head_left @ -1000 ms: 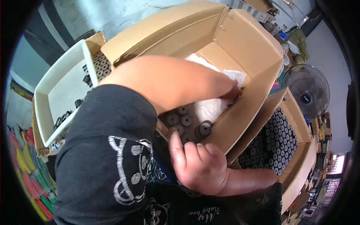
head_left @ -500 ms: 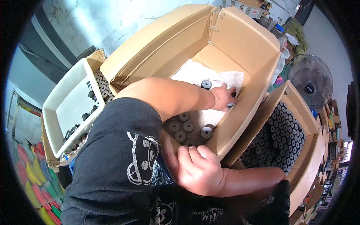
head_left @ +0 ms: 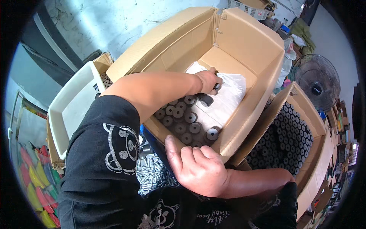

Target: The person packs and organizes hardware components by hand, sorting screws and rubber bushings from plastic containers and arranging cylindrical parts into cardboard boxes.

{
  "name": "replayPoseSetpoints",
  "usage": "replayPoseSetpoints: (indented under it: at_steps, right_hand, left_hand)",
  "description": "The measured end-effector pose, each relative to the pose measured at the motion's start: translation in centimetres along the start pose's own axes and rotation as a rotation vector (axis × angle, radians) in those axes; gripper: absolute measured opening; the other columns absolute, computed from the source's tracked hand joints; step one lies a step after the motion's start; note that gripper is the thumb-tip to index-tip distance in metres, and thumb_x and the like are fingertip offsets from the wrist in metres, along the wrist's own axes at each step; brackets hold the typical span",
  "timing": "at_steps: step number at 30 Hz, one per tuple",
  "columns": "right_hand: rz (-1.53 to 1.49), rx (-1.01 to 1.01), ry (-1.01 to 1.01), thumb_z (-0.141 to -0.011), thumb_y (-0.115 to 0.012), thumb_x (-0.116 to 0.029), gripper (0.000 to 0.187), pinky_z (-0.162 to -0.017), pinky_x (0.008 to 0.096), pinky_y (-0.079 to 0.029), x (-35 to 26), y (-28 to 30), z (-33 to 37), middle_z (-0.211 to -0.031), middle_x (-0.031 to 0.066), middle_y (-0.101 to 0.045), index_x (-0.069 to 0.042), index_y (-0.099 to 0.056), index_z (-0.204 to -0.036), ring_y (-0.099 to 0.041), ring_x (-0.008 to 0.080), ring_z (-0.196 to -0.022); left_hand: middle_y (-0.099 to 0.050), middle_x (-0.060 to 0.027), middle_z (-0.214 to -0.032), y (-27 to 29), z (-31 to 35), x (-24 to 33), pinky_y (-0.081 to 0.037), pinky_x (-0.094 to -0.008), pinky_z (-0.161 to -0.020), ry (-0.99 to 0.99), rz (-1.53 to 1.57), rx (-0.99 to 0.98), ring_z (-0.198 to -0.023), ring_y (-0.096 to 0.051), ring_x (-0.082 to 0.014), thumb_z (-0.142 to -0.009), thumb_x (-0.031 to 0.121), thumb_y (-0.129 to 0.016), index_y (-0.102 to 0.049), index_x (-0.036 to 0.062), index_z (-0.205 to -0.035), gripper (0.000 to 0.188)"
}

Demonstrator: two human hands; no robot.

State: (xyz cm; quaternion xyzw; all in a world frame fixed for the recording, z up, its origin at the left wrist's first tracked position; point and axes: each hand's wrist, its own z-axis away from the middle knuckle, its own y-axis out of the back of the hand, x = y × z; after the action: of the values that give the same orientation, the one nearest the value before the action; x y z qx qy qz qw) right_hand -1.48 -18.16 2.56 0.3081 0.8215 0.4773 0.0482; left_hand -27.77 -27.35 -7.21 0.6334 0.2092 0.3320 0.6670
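Observation:
A large cardboard box point(head_left: 232, 139) stands before me, with a white sheet point(head_left: 228, 95) spread inside it. My left hand point(head_left: 208, 81) reaches in over the sheet, its fingers closed around a black cylinder point(head_left: 217, 86) that they partly hide. Just below that hand another black cylinder point(head_left: 206, 100) lies on its side. Toward the box's near corner several grey-faced cylinders point(head_left: 178, 112) stand upright, each with a small hole in its face. My right hand point(head_left: 200, 168) has its fingers curled over the near rim of the box, the thumb pointing up along it.
Right of the big box, a second cardboard box point(head_left: 316, 141) holds rows of similar cylinders. A white plastic tray point(head_left: 70, 110) rests on a carton at the left. Below the near corner lie many metal bolts or pins point(head_left: 154, 175). A fan point(head_left: 316, 84) stands at the far right.
My left hand has moved left and farther back across the sheet, from near the right wall. One cylinder now lies tipped on the sheet. The right hand stays at the rim.

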Motion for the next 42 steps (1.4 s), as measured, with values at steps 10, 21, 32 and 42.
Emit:
replayPoseSetpoints:
  at_steps: [10, 21, 32, 42]
  right_hand:
    - [-0.079, 0.017, -0.009, -0.065, -0.058, -0.014, 0.049, -0.049, 0.0228, -0.030, 0.2, -0.5, -0.1, -0.061, -0.0025, -0.028, 0.003, -0.067, -0.111, -0.037, 0.0087, -0.050]
    - [-0.017, 0.025, 0.027, -0.069, -0.059, -0.012, 0.044, -0.050, 0.0229, -0.032, -0.3, 0.1, -0.6, -0.059, -0.0038, -0.033, 0.003, -0.067, -0.110, -0.040, 0.0078, -0.049]
    - [0.121, 0.047, -0.048, -0.079, -0.060, -0.008, 0.035, -0.048, 0.0277, -0.039, -0.2, -0.4, -0.7, -0.061, -0.0008, -0.036, 0.003, -0.063, -0.112, -0.042, 0.0134, -0.049]
    - [0.069, -0.036, -0.093, -0.077, -0.066, -0.009, 0.044, -0.050, 0.0353, -0.046, -1.0, -0.8, -0.6, -0.063, 0.0054, -0.049, 0.000, -0.059, -0.119, -0.053, 0.0227, -0.052]
  left_hand:
    - [-0.042, -0.0181, -0.124, -3.7, -0.9, 0.6, -0.053, -0.0407, -0.083, -0.031, 0.102, 0.257, -0.090, -0.061, -0.0382, -0.071, 0.010, -0.071, -0.060, 0.0211, -0.116, 0.048]
    - [-0.063, -0.0124, -0.100, 0.7, -1.7, 0.5, -0.053, -0.0376, -0.076, -0.039, 0.269, 0.357, -0.077, -0.062, -0.0290, -0.069, 0.023, -0.077, -0.066, 0.0196, -0.102, 0.035]
    - [-0.064, -0.0016, -0.085, 18.8, 28.0, 9.5, -0.050, -0.0246, -0.072, 0.146, 0.935, 0.305, -0.079, -0.061, -0.0107, -0.076, 0.014, -0.075, -0.064, 0.0065, -0.101, 0.029]
    - [-0.048, -0.0182, -0.125, -2.9, 41.5, 6.5, -0.053, -0.0383, -0.078, 0.287, -0.085, 0.207, -0.096, -0.057, -0.0343, -0.076, 0.011, -0.066, -0.057, 0.0134, -0.114, 0.039]
